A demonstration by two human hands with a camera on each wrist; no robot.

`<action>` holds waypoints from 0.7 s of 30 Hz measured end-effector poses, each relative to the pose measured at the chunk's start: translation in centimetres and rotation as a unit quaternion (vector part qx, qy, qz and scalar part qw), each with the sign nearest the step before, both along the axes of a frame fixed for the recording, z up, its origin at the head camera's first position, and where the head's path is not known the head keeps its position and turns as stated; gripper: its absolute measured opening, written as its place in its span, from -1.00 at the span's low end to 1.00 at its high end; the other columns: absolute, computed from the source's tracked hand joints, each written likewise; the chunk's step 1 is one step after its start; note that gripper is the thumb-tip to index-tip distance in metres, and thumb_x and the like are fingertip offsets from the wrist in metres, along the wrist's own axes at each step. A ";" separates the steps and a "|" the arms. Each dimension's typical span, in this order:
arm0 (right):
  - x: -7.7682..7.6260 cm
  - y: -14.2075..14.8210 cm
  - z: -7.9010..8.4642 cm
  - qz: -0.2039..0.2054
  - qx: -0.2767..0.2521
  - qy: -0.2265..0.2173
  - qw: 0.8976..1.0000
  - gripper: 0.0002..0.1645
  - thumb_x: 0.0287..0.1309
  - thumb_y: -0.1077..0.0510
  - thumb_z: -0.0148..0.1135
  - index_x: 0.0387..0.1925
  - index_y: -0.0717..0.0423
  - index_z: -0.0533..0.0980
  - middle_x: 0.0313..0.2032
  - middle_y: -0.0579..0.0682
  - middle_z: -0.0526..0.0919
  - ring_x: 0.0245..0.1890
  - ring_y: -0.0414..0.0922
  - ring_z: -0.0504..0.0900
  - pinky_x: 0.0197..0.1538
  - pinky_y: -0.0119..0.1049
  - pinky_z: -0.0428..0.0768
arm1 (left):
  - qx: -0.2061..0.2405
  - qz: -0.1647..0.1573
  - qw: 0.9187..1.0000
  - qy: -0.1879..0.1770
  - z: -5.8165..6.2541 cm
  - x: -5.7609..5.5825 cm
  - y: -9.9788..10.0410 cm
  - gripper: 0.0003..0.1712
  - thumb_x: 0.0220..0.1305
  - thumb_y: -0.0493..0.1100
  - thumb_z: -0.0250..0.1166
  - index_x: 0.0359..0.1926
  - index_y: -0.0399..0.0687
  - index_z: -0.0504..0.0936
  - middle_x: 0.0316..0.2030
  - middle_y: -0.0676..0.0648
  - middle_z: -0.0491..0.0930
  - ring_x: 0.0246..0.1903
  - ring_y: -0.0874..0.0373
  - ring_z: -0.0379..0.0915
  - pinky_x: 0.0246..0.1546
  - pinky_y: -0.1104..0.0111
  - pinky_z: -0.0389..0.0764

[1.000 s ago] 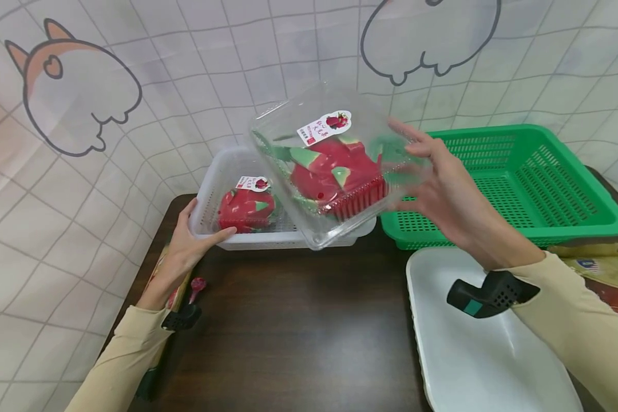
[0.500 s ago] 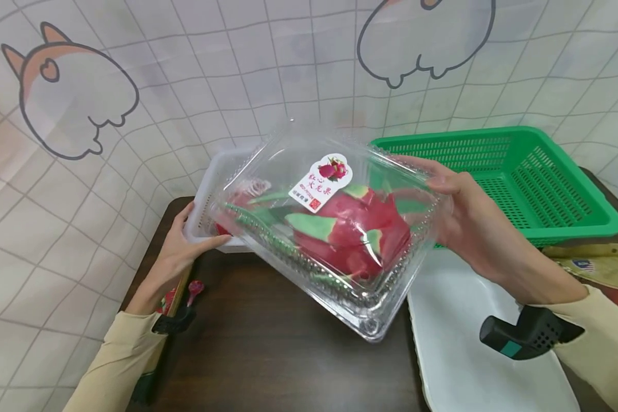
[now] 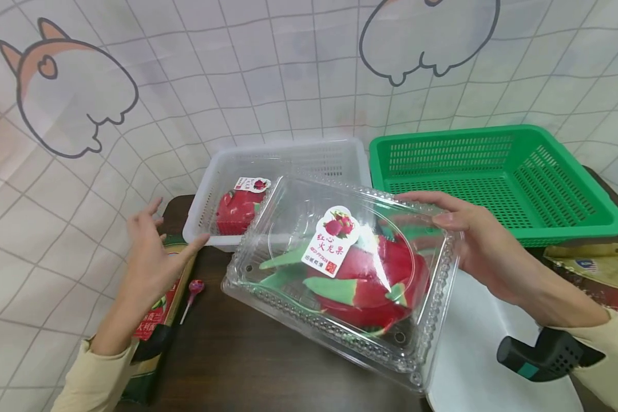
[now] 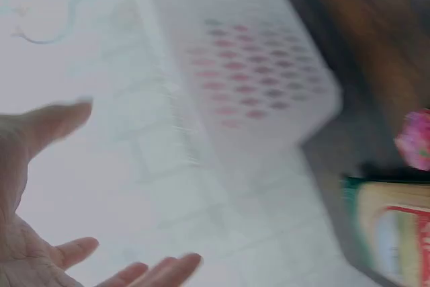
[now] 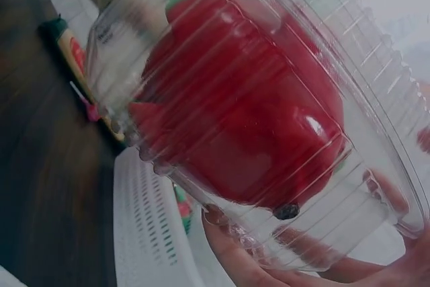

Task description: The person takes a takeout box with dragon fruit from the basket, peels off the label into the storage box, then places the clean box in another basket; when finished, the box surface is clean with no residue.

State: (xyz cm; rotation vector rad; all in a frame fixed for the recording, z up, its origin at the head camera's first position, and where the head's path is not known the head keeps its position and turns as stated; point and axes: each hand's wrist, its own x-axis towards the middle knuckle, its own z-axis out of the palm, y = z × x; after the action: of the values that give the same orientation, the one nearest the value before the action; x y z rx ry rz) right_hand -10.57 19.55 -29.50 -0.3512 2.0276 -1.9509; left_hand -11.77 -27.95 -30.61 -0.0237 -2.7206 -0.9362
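Observation:
My right hand [image 3: 486, 246] grips the right side of a clear plastic clamshell box [image 3: 288, 229] and holds it tilted above the table. Inside lies a red dragon fruit [image 3: 376, 280] with green scales, under a white label [image 3: 332, 243] on the lid. The right wrist view shows the dragon fruit [image 5: 242, 92] through the ribbed wall, fingers around the box below. My left hand [image 3: 151, 263] is off to the left with fingers spread, holding nothing, just left of a white basket [image 3: 319, 157]. Another dragon fruit [image 3: 237, 212] with a label sits in that basket, partly hidden by the clamshell.
A green basket [image 3: 499, 177] stands right of the white one. A white tray [image 3: 489, 349] lies at the front right, beside a gold and red bag [image 3: 602, 274]. At the left are a long package [image 3: 157, 312] and a pink lollipop [image 3: 195, 288].
My right hand has brought the clamshell down and nearer, and its lid now faces up more. The left hand has let go of the white basket's corner and moved left.

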 end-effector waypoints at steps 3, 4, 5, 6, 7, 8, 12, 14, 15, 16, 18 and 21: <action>0.1 0.3 -0.5 0.008 0.007 0.007 1.000 -0.48 0.50 0.00 -0.09 0.36 -0.42 0.50 0.27 -0.10 0.62 0.12 0.11 0.65 0.00 0.05 0.70 | 0.036 -0.049 0.998 0.031 1.5 1.6 1.4 0.05 0.38 -0.10 0.44 0.66 -0.07 -0.02 0.41 -0.38 0.16 0.34 -0.38 0.30 0.24 -0.15 0.53; 0.1 0.4 -0.7 0.011 0.008 0.008 1.000 -0.48 0.50 0.01 -0.09 0.35 -0.42 0.50 0.26 -0.11 0.62 0.12 0.10 0.65 -0.01 0.05 0.71 | 0.052 -0.075 0.995 0.030 1.9 2.1 2.0 -0.01 0.42 -0.12 0.40 0.67 0.01 0.01 0.42 -0.33 0.19 0.36 -0.33 0.31 0.27 -0.06 0.54; 0.1 0.4 -0.9 0.013 0.008 0.008 1.000 -0.48 0.50 0.01 -0.10 0.35 -0.42 0.50 0.27 -0.10 0.61 0.12 0.11 0.65 -0.01 0.05 0.71 | 0.070 -0.107 0.991 0.026 2.1 2.5 2.6 -0.07 0.46 -0.14 0.34 0.67 0.05 0.03 0.43 -0.29 0.23 0.37 -0.28 0.31 0.26 0.08 0.57; 0.1 0.4 -1.0 0.015 0.010 0.006 1.000 -0.49 0.51 0.01 -0.10 0.35 -0.43 0.50 0.28 -0.09 0.60 0.12 0.11 0.65 -0.01 0.05 0.71 | 0.096 -0.144 0.985 0.016 2.3 2.8 3.1 -0.13 0.51 -0.18 0.28 0.67 0.09 0.05 0.43 -0.26 0.25 0.37 -0.27 0.33 0.25 0.18 0.58; 0.1 0.4 -1.2 0.017 0.010 0.004 1.000 -0.49 0.51 0.01 -0.10 0.35 -0.43 0.50 0.29 -0.08 0.59 0.11 0.11 0.65 0.00 0.05 0.71 | 0.121 -0.181 0.976 0.002 2.3 3.1 3.7 -0.20 0.55 -0.20 0.21 0.66 0.13 0.08 0.42 -0.23 0.27 0.37 -0.24 0.33 0.23 0.29 0.58; 0.1 0.3 -1.3 0.017 0.011 0.001 1.000 -0.49 0.51 0.00 -0.10 0.34 -0.44 0.51 0.29 -0.06 0.58 0.11 0.11 0.66 0.00 0.06 0.71 | 0.142 -0.213 0.966 -0.013 2.2 3.2 4.2 -0.24 0.58 -0.23 0.14 0.66 0.15 0.09 0.42 -0.20 0.28 0.38 -0.21 0.33 0.21 0.38 0.58; 0.1 0.0 -1.8 0.021 0.014 -0.010 1.000 -0.50 0.51 -0.02 -0.10 0.34 -0.44 0.51 0.33 0.04 0.54 0.10 0.14 0.65 0.02 0.08 0.69 | 0.196 -0.305 0.928 -0.083 1.5 3.1 5.8 -0.34 0.67 -0.19 -0.06 0.66 0.26 0.10 0.47 -0.12 0.27 0.41 -0.14 0.27 0.27 0.16 0.54; 0.1 -0.1 -2.0 0.023 0.014 -0.016 1.000 -0.50 0.51 -0.02 -0.10 0.33 -0.44 0.52 0.34 0.08 0.53 0.09 0.15 0.65 0.03 0.09 0.68 | 0.202 -0.323 0.917 -0.118 1.0 2.8 6.4 -0.35 0.68 -0.11 -0.11 0.67 0.31 0.06 0.51 -0.10 0.22 0.43 -0.13 0.21 0.30 -0.06 0.47; 0.1 -0.2 -2.1 0.024 0.014 -0.020 0.999 -0.51 0.51 -0.03 -0.10 0.32 -0.45 0.52 0.34 0.09 0.53 0.09 0.15 0.65 0.04 0.10 0.67 | 0.208 -0.329 0.912 -0.134 0.7 2.7 6.6 -0.35 0.68 -0.07 -0.13 0.67 0.34 0.04 0.53 -0.10 0.18 0.44 -0.14 0.18 0.29 -0.15 0.43; 0.1 -0.3 -2.2 0.026 0.013 -0.023 0.999 -0.51 0.51 -0.03 -0.10 0.32 -0.45 0.51 0.35 0.09 0.52 0.10 0.14 0.64 0.04 0.11 0.67 | 0.215 -0.334 0.906 -0.148 0.5 2.5 6.8 -0.35 0.68 -0.03 -0.15 0.68 0.34 0.01 0.55 -0.11 0.14 0.46 -0.16 0.12 0.30 -0.23 0.38; 0.0 -0.4 -2.4 0.030 0.010 -0.028 0.999 -0.52 0.51 -0.04 -0.10 0.31 -0.47 0.52 0.34 0.09 0.52 0.10 0.14 0.64 0.05 0.13 0.66 | 0.251 -0.346 0.886 -0.179 0.0 2.2 7.1 -0.32 0.67 0.03 -0.16 0.69 0.32 -0.06 0.56 -0.17 0.06 0.46 -0.28 0.11 0.27 -0.30 0.41; -0.1 -0.3 -2.7 0.034 0.007 -0.036 0.999 -0.53 0.50 -0.05 -0.11 0.30 -0.48 0.51 0.34 0.10 0.51 0.10 0.14 0.64 0.06 0.14 0.65 | 0.313 -0.360 0.851 -0.219 -0.9 1.7 7.8 -0.23 0.64 0.15 -0.13 0.70 0.30 -0.18 0.55 -0.29 0.02 0.46 -0.41 0.12 0.23 -0.35 0.43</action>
State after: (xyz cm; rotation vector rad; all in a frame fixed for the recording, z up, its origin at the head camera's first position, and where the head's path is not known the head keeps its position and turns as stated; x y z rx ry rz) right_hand -10.71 19.21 -32.19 -0.3378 1.9563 -1.8813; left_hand -10.07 -20.19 -31.50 -0.8463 -2.6275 -2.2450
